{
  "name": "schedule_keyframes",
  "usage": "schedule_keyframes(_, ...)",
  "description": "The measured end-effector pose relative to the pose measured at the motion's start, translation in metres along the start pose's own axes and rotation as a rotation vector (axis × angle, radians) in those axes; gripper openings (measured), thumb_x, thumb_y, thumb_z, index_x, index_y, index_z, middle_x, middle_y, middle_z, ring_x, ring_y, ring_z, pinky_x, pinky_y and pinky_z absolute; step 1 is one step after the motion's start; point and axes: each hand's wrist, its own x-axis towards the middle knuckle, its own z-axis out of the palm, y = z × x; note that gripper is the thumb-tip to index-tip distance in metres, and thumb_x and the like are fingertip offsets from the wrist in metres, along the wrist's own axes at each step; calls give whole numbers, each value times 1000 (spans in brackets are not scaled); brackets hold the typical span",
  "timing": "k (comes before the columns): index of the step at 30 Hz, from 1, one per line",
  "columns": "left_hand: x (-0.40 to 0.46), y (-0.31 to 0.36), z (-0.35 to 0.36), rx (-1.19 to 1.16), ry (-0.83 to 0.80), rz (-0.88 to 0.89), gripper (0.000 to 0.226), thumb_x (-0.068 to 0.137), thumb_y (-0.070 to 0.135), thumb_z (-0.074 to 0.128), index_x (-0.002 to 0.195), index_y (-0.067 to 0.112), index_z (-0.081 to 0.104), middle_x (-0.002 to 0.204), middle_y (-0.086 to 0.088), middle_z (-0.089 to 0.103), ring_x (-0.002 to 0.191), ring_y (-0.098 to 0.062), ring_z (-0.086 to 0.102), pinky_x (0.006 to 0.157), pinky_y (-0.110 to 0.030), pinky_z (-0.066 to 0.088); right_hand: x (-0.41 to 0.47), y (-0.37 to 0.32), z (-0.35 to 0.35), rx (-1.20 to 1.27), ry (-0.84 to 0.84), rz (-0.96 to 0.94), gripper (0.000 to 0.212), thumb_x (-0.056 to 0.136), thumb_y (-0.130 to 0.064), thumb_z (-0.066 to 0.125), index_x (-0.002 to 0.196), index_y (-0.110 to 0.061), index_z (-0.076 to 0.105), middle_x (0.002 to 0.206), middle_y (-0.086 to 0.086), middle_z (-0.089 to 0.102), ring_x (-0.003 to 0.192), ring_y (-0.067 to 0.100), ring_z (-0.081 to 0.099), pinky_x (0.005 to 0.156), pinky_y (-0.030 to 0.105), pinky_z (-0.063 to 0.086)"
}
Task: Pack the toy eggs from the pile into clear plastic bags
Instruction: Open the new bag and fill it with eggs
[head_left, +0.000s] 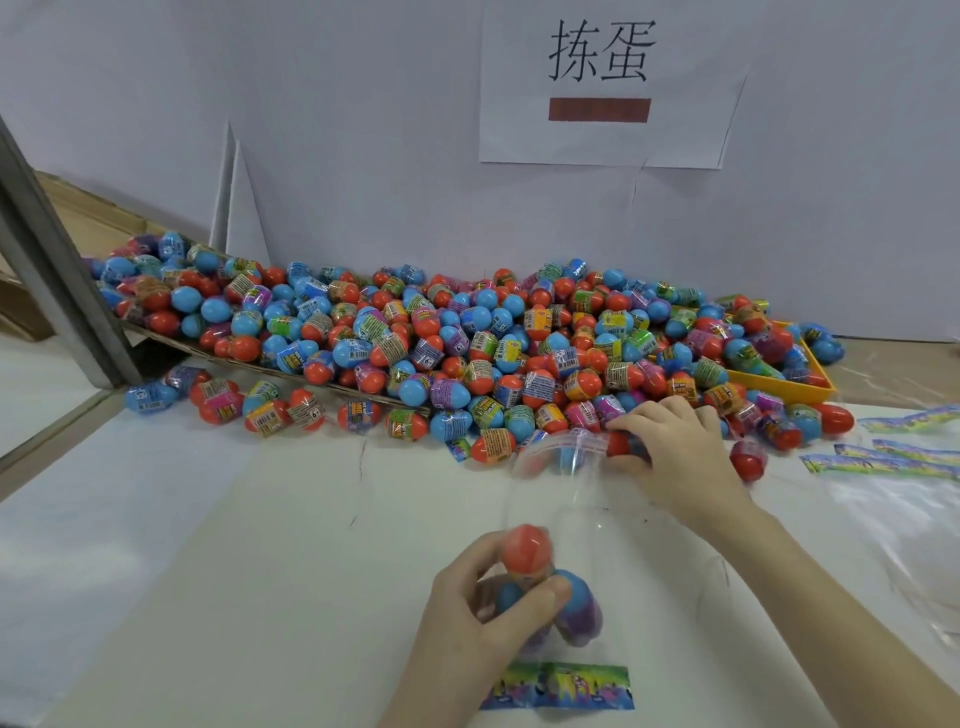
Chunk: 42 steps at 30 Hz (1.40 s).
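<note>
A big pile of red and blue toy eggs (441, 338) with printed wrappers lies along the white wall. A clear plastic bag (587, 525) with a colourful header strip lies on the white table, its mouth towards the pile. My left hand (483, 618) grips the bag's lower end around a few eggs inside it, a red-topped egg (527, 545) uppermost. My right hand (670, 452) holds a red and blue egg (623, 444) at the bag's mouth.
A yellow tray (821, 376) sits under the pile's right end. More clear bags with colourful header strips (898, 457) lie at the right. A cardboard sheet (156, 338) slopes under the pile's left part. A grey metal post (47, 270) stands at the left.
</note>
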Motion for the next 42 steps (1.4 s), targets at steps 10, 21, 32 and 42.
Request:
schedule_keyframes(10, 1, 6, 10, -7, 41, -7, 36, 74, -1, 71, 96, 27, 67, 88, 10, 73, 76, -2, 67, 55, -13, 49, -39, -45, -109, 1476, 228, 94, 29, 65, -40, 65, 92, -29, 61, 72, -21, 67, 66, -6, 62, 57, 5, 45)
schedule_keyframes(21, -5, 11, 15, 23, 32, 55, 28, 62, 7, 78, 81, 25, 70, 74, 7, 71, 62, -2, 64, 49, -14, 46, -49, -66, -110, 926, 184, 68, 37, 52, -65, 60, 73, -35, 63, 74, -22, 65, 84, 5, 58, 83, 35, 44)
schedule_keyframes(32, -4, 12, 15, -31, 4, 94, 33, 58, 12, 76, 89, 18, 65, 66, 4, 66, 51, -6, 56, 47, -16, 42, -48, -63, -112, 460, 119, -175, 52, 64, -75, 37, 65, -34, 69, 73, -32, 52, 85, 5, 41, 67, 27, 10)
schedule_keyframes(42, -2, 13, 7, -82, -73, 27, 46, 58, 11, 82, 99, 15, 63, 77, 1, 72, 72, -8, 67, 62, -18, 50, -54, -47, -95, 895, -119, -71, 35, 54, -66, 52, 68, -36, 66, 107, -30, 51, 106, -17, 43, 88, 19, 39)
